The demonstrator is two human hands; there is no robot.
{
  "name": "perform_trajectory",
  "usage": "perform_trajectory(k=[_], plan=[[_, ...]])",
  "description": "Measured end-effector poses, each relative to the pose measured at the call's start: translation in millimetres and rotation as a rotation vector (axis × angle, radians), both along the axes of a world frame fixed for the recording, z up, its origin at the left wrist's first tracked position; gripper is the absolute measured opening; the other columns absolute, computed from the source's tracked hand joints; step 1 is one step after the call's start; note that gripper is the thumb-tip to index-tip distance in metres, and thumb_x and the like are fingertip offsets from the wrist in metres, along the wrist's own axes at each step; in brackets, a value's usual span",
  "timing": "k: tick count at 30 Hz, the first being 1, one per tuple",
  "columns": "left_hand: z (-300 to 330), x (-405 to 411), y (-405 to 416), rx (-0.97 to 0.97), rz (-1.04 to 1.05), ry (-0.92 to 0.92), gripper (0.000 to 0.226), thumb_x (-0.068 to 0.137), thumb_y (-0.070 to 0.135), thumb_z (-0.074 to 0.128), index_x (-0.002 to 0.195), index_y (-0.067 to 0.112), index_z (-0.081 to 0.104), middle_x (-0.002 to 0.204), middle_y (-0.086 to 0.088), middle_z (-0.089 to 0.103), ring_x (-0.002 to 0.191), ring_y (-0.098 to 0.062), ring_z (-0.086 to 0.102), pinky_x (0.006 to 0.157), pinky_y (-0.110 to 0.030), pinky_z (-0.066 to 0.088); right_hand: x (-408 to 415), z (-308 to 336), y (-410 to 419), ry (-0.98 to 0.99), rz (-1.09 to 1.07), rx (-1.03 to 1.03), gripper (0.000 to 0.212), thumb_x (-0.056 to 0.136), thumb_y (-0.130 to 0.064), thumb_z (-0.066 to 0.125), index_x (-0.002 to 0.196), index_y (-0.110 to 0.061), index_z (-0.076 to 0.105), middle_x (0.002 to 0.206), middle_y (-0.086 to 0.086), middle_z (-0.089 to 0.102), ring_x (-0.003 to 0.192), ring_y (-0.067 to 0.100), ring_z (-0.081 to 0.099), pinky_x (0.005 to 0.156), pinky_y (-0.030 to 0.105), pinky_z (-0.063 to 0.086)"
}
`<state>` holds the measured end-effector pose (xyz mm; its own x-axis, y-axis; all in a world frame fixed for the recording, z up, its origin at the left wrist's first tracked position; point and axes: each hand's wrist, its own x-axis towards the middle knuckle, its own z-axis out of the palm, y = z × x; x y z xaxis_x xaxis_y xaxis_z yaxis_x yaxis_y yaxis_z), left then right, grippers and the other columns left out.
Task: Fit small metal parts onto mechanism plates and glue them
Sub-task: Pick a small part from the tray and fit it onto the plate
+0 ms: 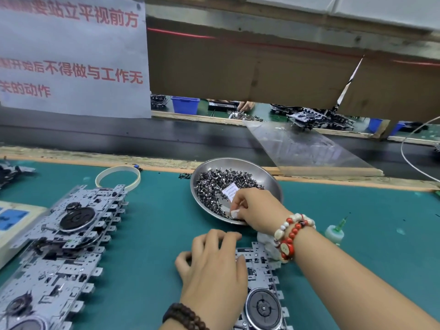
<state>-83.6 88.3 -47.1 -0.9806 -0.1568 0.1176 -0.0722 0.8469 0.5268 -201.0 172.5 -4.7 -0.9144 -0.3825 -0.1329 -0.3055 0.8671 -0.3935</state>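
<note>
Nearest you, your left hand [213,265] lies palm down with loosely bent fingers on the far end of the grey stamped-metal mechanism plate with the round black-and-silver wheel [262,303], steadying it on the green mat surface [154,234] rather than gripping it. Just right of that plate sits a crumpled white cloth [267,244], and farther right the small translucent glue bottle with a green nozzle [334,231] stands untouched, well apart from both hands.

Your right hand [256,210] reaches over the near rim of the round stainless-steel dish [271,179], fingers curled down into the heap of small dark metal parts [219,182] beside a white printed label [230,191]. Its fingertips, taped in white, seem to pinch something, but whether it is a part I cannot tell from here.

To the near left, a stack of similar grey mechanism plates [62,246] waits, with a cream-coloured ring [117,175] beyond it.

You appear to be at the picking step. Next, lift out a single part, carry it to the held plate, and seat it squarely before reaching for the glue.
</note>
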Motion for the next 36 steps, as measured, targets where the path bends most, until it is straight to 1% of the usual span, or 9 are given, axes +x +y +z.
perform_trajectory(k=[5,9,13,18,21,25,27,29,36], plan=[[-6.2,-2.4,-1.4,-0.052,-0.016,-0.023,0.03,0.096,0.041,0.023,0.123,0.045,0.035,0.118,0.027,0.035,0.123,0.0,0.02,0.1,-0.035,0.013,0.0,-6.3,4.9,0.092,-0.046,-0.112,0.016,0.088,-0.02,0.062,0.074,-0.026,0.059,0.075,-0.009,0.058,0.076,0.01,0.054,0.073,0.025,0.043],[-6.9,-3.6,-1.8,-0.068,-0.018,-0.015,0.029,0.096,0.04,0.023,0.122,0.045,0.035,0.115,0.026,0.036,0.122,0.0,0.019,0.101,-0.037,0.011,2.1,-9.3,8.5,0.112,-0.048,-0.146,0.021,0.088,-0.017,0.061,0.072,-0.03,0.06,0.082,-0.011,0.063,0.067,0.004,0.051,0.066,0.023,0.041],[-6.5,-3.3,-2.0,-0.06,-0.014,-0.01,0.029,0.096,0.04,0.023,0.122,0.046,0.033,0.114,0.028,0.034,0.122,0.001,0.018,0.099,-0.035,0.009,4.2,-10.2,8.7,0.164,-0.108,-0.186,0.02,0.087,-0.014,0.059,0.083,-0.033,0.065,0.09,-0.009,0.066,0.081,0.01,0.059,0.077,0.025,0.047],[6.7,-7.6,-7.1,0.049,-0.033,0.107,0.026,0.095,0.041,0.028,0.119,0.05,0.026,0.111,0.034,0.032,0.114,0.008,0.016,0.089,-0.028,0.007,13.4,-5.5,13.1,0.177,-0.174,-0.322,0.02,0.09,-0.009,0.053,0.093,-0.025,0.066,0.085,-0.007,0.063,0.076,0.012,0.057,0.077,0.025,0.049],[20.8,-18.8,-12.8,0.195,-0.061,0.229,0.016,0.095,0.037,0.034,0.105,0.048,0.033,0.101,0.029,0.043,0.102,0.006,0.028,0.084,-0.024,0.015,27.3,-0.4,17.7,0.093,-0.179,-0.565,0.019,0.09,-0.005,0.055,0.084,-0.019,0.066,0.074,-0.004,0.064,0.066,0.006,0.062,0.064,0.019,0.054],[26.1,-25.4,-13.4,0.431,-0.101,0.296,0.008,0.091,0.028,0.05,0.083,0.03,0.048,0.081,0.019,0.058,0.085,0.003,0.052,0.083,-0.024,0.041,48.6,0.2,24.0,-0.087,-0.179,-0.823,0.02,0.089,-0.003,0.057,0.076,-0.016,0.063,0.066,-0.006,0.064,0.058,0.0,0.061,0.055,0.018,0.052],[23.2,-24.8,-12.3,0.499,-0.113,0.321,0.011,0.088,0.025,0.055,0.078,0.028,0.05,0.075,0.017,0.061,0.081,0.006,0.054,0.07,-0.009,0.039,56.3,-1.8,27.4,-0.131,-0.193,-0.877,0.021,0.088,-0.002,0.058,0.074,-0.016,0.062,0.06,-0.006,0.063,0.056,0.0,0.06,0.053,0.02,0.053],[20.4,-25.2,-11.4,0.546,-0.127,0.319,0.014,0.086,0.022,0.058,0.076,0.029,0.052,0.073,0.015,0.063,0.08,0.007,0.055,0.064,-0.004,0.038,61.3,-2.8,30.3,-0.161,-0.218,-0.924,0.02,0.087,-0.001,0.059,0.073,-0.015,0.062,0.057,-0.006,0.062,0.055,0.002,0.059,0.053,0.022,0.053],[15.1,-27.5,-12.0,0.627,-0.192,0.282,0.015,0.083,0.019,0.062,0.072,0.028,0.059,0.075,0.018,0.066,0.075,0.002,0.06,0.066,-0.009,0.041,71.9,-6.8,36.9,-0.346,-0.313,-1.234,0.011,0.081,0.002,0.062,0.077,-0.006,0.069,0.061,0.003,0.066,0.057,0.004,0.061,0.052,0.016,0.051]])
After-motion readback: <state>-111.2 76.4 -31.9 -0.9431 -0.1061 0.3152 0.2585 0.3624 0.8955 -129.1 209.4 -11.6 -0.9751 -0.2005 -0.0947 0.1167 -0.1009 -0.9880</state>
